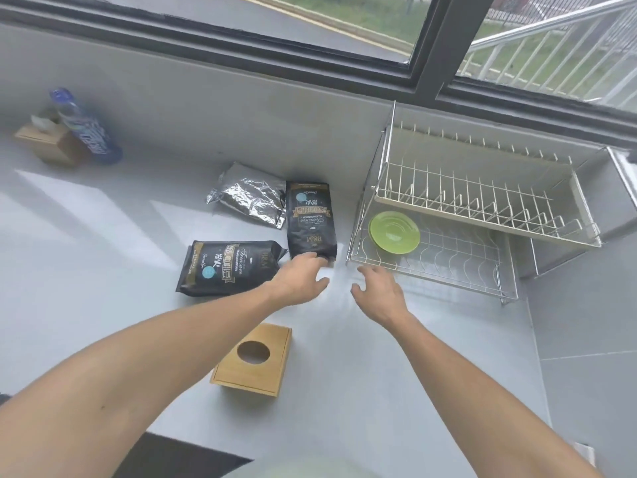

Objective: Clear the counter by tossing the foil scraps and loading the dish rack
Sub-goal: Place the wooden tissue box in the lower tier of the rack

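Pale grey counter (103,236) under a window (344,25), dish rack (482,208) at right, left grip (303,274) and right grip (379,288) both released

1. A home kitchen or pantry corner: a pale grey counter (86,270) runs under a dark-framed window (424,46) that looks out on a road, grass and a railing
2. A two-tier wire dish rack (482,208) stands on it, with a green plate (394,232) in the lower tier
3. Household goods lie about: two black coffee bags (312,219), a silver foil pouch (250,194), a wooden tissue box (253,360) and a blue bottle (86,127)
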